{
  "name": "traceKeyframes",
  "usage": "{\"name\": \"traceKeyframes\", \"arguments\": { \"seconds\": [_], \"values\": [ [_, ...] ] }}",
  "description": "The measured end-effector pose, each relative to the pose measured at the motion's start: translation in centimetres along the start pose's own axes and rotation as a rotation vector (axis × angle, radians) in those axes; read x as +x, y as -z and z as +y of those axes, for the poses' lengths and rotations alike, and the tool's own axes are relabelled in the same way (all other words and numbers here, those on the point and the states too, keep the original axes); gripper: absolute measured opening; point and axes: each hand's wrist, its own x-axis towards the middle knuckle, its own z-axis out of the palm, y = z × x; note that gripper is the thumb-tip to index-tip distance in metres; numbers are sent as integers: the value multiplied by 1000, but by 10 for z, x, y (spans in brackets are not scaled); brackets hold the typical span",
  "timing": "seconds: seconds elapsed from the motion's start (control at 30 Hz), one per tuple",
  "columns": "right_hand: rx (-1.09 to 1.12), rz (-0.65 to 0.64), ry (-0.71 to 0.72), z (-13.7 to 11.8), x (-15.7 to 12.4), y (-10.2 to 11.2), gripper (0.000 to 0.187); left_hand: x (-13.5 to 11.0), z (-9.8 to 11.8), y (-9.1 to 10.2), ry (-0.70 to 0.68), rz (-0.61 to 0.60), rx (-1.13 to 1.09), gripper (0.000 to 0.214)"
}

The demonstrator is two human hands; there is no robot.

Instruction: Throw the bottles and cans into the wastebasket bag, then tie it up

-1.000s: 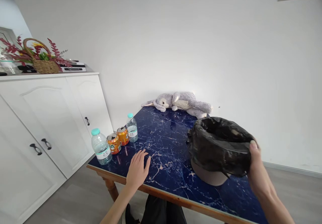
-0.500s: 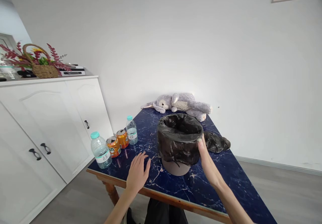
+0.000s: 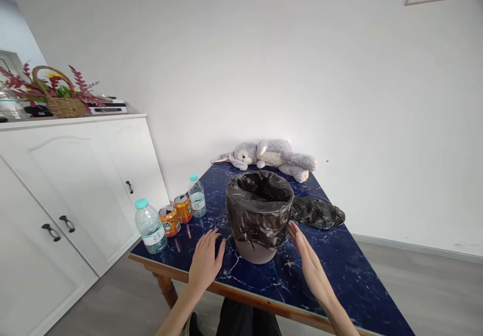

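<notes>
Bin (image 3: 254,253) shifted leftward — upright; beside right hand (image 3: 308,260)

1. Bin (image 3: 256,254): grey and round, standing upright on the table (image 3: 339,265), nearer the front edge than the back; only the lower part of its outer wall shows.
2. Liner (image 3: 258,223): thin, shiny black plastic, wrinkled all over, spread inside the bin with its mouth open, folded over the rim and hanging unevenly down the outside, a loose wisp at the front.
</notes>
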Motion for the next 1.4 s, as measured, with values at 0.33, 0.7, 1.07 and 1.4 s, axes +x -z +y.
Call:
{"name": "traceKeyframes", "arguments": {
  "seconds": [0.33,0.7,1.07,1.4],
  "values": [
    [-219,93,59,77,-11,17,54,130,17,107,-115,292,176,29],
    [-160,101,75,74,-9,17,50,195,-38,120,38,-95,321,37],
    [-282,217,388,-115,34,6,60,230,95,244,-410,501,-108,33],
    [-991,-114,350,-178,129,-37,55,258,131,203,-520,-213,-236,40]
  ]
}}
